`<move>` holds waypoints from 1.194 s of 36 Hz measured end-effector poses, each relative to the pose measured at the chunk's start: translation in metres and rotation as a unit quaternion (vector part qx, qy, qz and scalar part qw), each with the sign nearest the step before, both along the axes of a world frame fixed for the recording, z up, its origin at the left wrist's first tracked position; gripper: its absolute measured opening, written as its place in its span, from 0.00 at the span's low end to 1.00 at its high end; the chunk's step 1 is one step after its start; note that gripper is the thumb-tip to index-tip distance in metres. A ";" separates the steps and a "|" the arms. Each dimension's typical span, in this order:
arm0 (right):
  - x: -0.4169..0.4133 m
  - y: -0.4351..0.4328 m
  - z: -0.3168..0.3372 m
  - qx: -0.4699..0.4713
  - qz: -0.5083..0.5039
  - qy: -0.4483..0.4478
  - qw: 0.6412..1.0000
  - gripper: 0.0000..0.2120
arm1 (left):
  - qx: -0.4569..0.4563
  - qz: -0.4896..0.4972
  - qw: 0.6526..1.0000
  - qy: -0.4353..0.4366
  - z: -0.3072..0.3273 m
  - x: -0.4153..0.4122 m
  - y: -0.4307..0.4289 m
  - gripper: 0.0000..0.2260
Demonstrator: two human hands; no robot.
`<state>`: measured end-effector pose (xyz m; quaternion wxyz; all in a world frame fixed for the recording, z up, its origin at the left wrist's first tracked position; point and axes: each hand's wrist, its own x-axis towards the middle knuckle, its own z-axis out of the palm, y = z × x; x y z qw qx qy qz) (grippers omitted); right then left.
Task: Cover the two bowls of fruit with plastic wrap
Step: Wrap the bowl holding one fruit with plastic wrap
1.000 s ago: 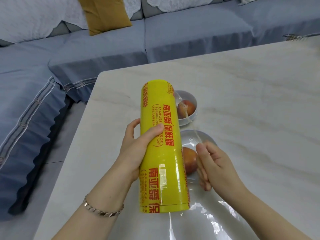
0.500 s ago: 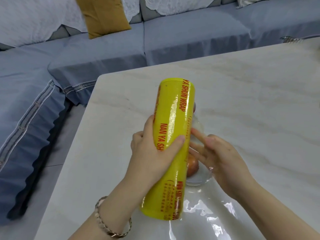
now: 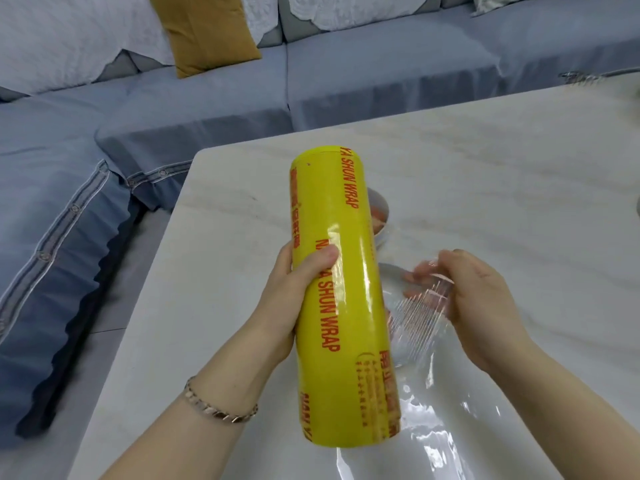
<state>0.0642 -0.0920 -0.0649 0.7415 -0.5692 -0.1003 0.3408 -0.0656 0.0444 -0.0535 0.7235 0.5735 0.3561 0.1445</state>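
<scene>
My left hand (image 3: pixel 294 299) grips a big yellow roll of plastic wrap (image 3: pixel 341 292), held upright and slightly tilted above the table. To its right my right hand (image 3: pixel 474 306) pinches a stretched strip of clear film (image 3: pixel 420 313) pulled off the roll. The far white bowl (image 3: pixel 381 211) with reddish fruit peeks out from behind the roll. The near bowl (image 3: pixel 398 275) lies under the film and my right fingers, mostly hidden.
The pale marble table (image 3: pixel 485 188) spreads to the right; its left edge and corner (image 3: pixel 197 157) are close to the roll. A loose sheet of clear wrap (image 3: pixel 433 431) lies at the near edge. A grey-blue sofa (image 3: pixel 381 77) with a mustard cushion (image 3: pixel 207 29) stands behind.
The roll has turned in my left hand and swung a little left. My right hand has drawn film off the roll and moved right, over the near bowl.
</scene>
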 end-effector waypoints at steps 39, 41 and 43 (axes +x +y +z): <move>-0.017 -0.028 -0.106 -0.221 -0.082 -0.045 0.971 0.16 | 0.285 -0.064 0.895 0.338 0.019 0.025 -0.005 0.52; -0.018 -0.029 -0.107 -0.224 -0.080 -0.054 0.970 0.12 | 0.283 -0.067 0.896 0.336 0.018 0.026 -0.004 0.52; -0.020 -0.029 -0.106 -0.212 -0.094 -0.067 0.970 0.05 | 0.279 -0.067 0.899 0.332 0.017 0.027 -0.004 0.53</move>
